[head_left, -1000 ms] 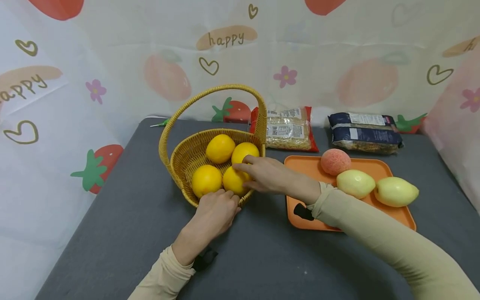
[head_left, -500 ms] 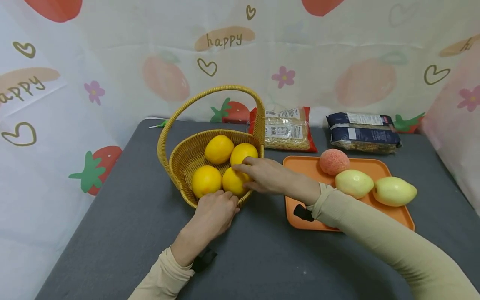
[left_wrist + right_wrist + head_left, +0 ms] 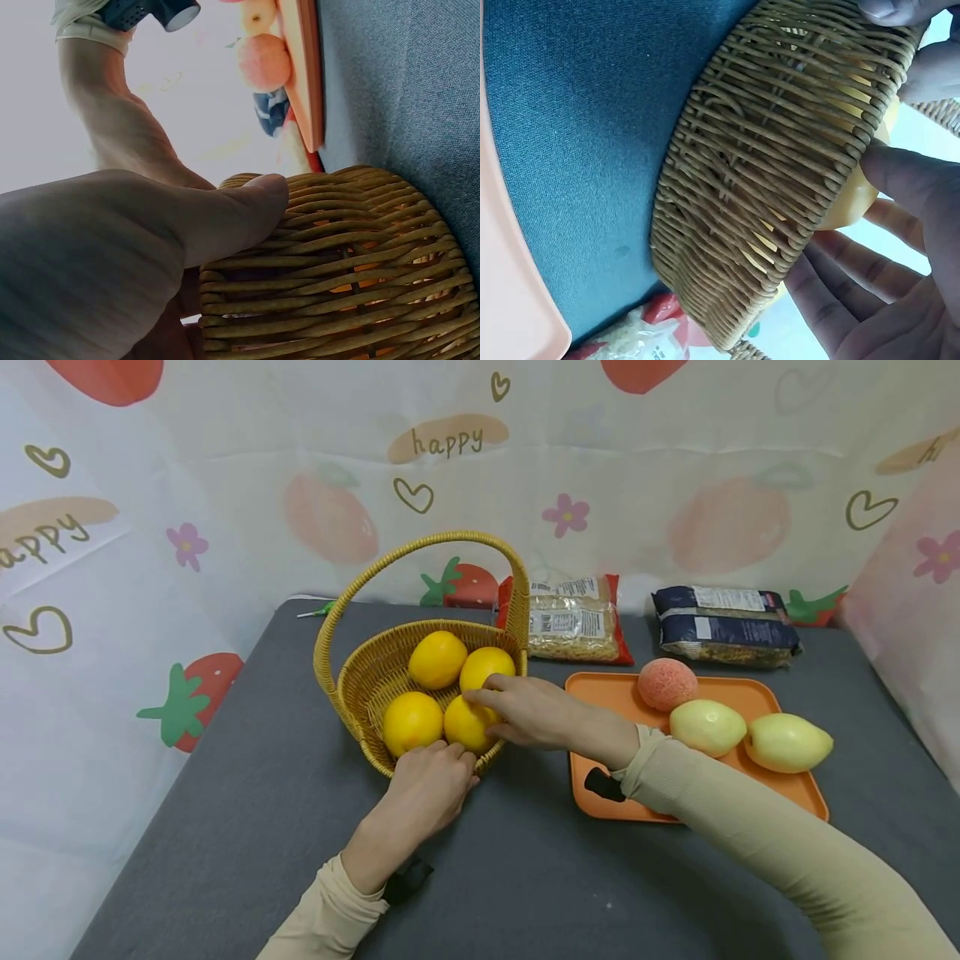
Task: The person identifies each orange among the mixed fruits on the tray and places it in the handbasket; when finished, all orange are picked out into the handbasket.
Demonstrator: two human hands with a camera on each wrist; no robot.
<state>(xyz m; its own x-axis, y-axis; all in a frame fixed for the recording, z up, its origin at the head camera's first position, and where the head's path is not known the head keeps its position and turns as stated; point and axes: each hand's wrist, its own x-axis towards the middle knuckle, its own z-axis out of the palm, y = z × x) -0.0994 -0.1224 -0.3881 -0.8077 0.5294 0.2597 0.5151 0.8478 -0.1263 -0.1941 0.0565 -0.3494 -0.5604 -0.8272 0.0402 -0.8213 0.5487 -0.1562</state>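
Note:
A yellow wicker basket point(image 3: 356, 689) with a tall arched handle stands on the grey table, several yellow oranges inside. My left hand point(image 3: 431, 785) grips its near rim; in the left wrist view the thumb point(image 3: 251, 214) lies against the outer weave, with fingers partly hidden behind the rim. My right hand point(image 3: 536, 710) reaches over the right rim and holds the front right orange point(image 3: 467, 727). In the right wrist view its thumb is at the rim and its fingers curve around the fruit point(image 3: 851, 202). Another orange point(image 3: 412, 722) sits just left of it.
Right of the basket is an orange tray point(image 3: 596, 689), under my right forearm, with a pink peach point(image 3: 667, 685) and two pale yellow-green fruits point(image 3: 708, 727). Behind are a red-edged clear packet point(image 3: 570, 622) and a dark blue packet point(image 3: 726, 627), before a printed cloth.

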